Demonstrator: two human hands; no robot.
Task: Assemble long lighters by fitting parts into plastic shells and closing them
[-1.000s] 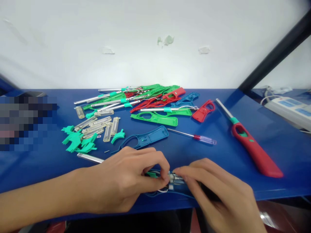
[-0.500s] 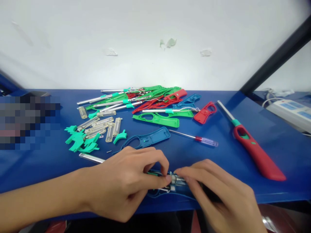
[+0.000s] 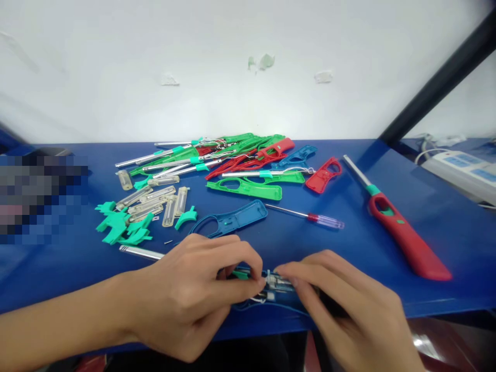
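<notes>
An opened blue lighter casing (image 3: 289, 304) lies at the table's front edge, its inner parts and a white wire exposed. My left hand (image 3: 197, 289) is closed in a pinch over it, thumb against index finger, beside the white valve end of a clear fuel tank (image 3: 276, 281). Whatever sits between those fingertips is hidden. From the other side, my right hand (image 3: 349, 299) has its thumb and index finger closed on the tank inside the casing. A silver lighter tube (image 3: 141, 252) sticks out past my left wrist. Part of a green trigger (image 3: 241, 274) shows under the left fingers.
Behind my hands lie another blue casing half (image 3: 236, 221), a screwdriver (image 3: 325, 220) and a small screw (image 3: 168, 242). Loose clear tanks (image 3: 169, 209) and green triggers (image 3: 116, 227) are left. Green casings (image 3: 251, 188) pile farther back. A red lighter (image 3: 406, 235) lies right, near a power strip (image 3: 461, 165).
The whole view has shifted slightly, so things appear a little farther left. Both hands stay over the blue casing in nearly the same pinch; the white valve end shows a bit more.
</notes>
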